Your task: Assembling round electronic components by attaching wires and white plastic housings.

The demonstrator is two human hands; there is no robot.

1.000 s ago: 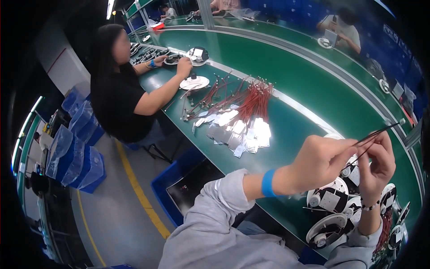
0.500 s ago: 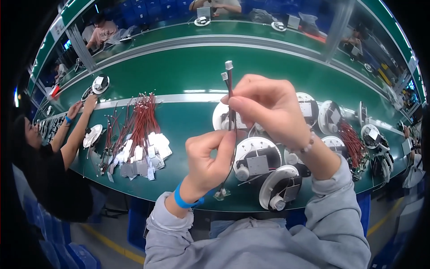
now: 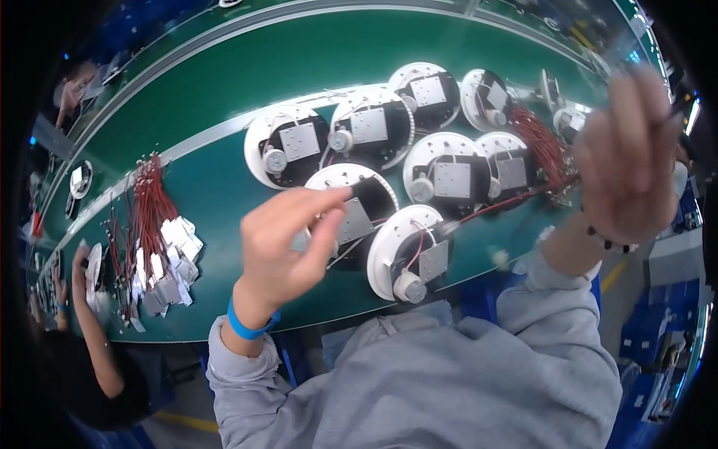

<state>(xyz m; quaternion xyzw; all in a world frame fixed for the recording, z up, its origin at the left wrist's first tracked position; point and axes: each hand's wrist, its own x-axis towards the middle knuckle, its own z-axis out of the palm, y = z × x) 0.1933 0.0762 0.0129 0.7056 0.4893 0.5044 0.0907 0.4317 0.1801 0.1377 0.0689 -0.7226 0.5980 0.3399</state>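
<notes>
My left hand [image 3: 288, 243] hovers over the near edge of a round white disc unit [image 3: 318, 177], its thumb and forefinger apart with nothing between them. Far to the right, my right hand [image 3: 627, 153] is raised and smeared by motion. A red and dark wire lead [image 3: 512, 202] trails leftward from it, so the hand appears closed on the lead. The lead's blurred white end reaches over another white disc unit [image 3: 379, 262], which carries a grey metal plate [image 3: 434, 262] and a small clear-capped cylinder [image 3: 409, 288].
Several more disc units [image 3: 273, 127] stand across the bench [image 3: 224, 217]. A bundle of red wire leads [image 3: 153, 198] with white tags lies left, another bundle [image 3: 535, 138] right. A co-worker's arm [image 3: 97, 337] reaches in at far left. A metal rail [image 3: 239, 120] runs behind.
My hands have parted: the right swung right with the wire lead, while the left let go of it and shifted left. The view has turned to the right.
</notes>
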